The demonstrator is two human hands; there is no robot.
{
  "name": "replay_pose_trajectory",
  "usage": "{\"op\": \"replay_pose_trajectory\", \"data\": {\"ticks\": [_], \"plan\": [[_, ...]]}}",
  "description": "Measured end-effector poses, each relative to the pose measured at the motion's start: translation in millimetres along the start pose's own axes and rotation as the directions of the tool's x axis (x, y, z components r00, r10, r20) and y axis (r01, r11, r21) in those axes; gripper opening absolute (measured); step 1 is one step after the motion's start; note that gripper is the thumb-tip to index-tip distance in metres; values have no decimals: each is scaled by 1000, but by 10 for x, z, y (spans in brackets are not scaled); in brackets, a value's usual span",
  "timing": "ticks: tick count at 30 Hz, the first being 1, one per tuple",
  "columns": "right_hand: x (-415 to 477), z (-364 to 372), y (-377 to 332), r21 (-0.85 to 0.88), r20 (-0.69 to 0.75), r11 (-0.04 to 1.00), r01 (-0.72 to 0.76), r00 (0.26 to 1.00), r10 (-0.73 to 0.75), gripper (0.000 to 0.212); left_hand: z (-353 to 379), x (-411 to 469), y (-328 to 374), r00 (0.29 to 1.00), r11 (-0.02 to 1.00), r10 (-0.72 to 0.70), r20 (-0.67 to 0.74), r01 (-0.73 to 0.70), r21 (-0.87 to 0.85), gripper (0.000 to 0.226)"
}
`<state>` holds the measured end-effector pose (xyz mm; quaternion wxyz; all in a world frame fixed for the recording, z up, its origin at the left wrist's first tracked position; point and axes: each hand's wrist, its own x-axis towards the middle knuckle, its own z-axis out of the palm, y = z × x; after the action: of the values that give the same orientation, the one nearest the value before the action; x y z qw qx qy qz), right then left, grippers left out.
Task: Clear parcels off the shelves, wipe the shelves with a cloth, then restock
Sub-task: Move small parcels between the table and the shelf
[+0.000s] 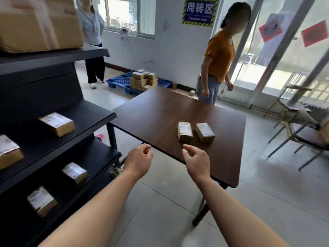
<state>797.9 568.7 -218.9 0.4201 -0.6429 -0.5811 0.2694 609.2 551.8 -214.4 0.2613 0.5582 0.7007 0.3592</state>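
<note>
At left edge, one cropped parcel (pixel 8 151)

We see a dark wooden table (pixel 151 111) just ahead of our right hand (pixel 196 162), with grey floor tiles (pixel 160 220) beneath. Far beyond it are white walls (pixel 174 50), a bright window (pixel 128 13) and glass doors (pixel 267 59). Metal-framed chairs (pixel 292 107) stand well to its right.

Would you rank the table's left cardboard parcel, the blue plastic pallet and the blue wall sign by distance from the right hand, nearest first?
1. Left cardboard parcel, on the table, before the right hand.
2. Blue plastic pallet, floor beyond.
3. Blue wall sign, far wall.
</note>
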Motion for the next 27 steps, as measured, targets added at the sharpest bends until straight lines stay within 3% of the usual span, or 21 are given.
{"op": "replay_pose_trajectory", "data": {"ticks": [11, 19, 27], "plan": [[1201, -445, 811, -8, -56, 985, -170, 984, 169, 24, 1128, 954, 501, 997, 999, -38, 71, 39, -12, 29], [2109, -169, 1166, 1, -61, 964, -267, 962, 267, 25, 1618, 1929, 454, 985, 992, -123, 117, 123, 10, 31], [3039, 373, 1444, 40, -29, 901, -432, 901, 433, 27, 2103, 2952, 252, 935, 972, -233, 266, 218, 86, 32]]}}
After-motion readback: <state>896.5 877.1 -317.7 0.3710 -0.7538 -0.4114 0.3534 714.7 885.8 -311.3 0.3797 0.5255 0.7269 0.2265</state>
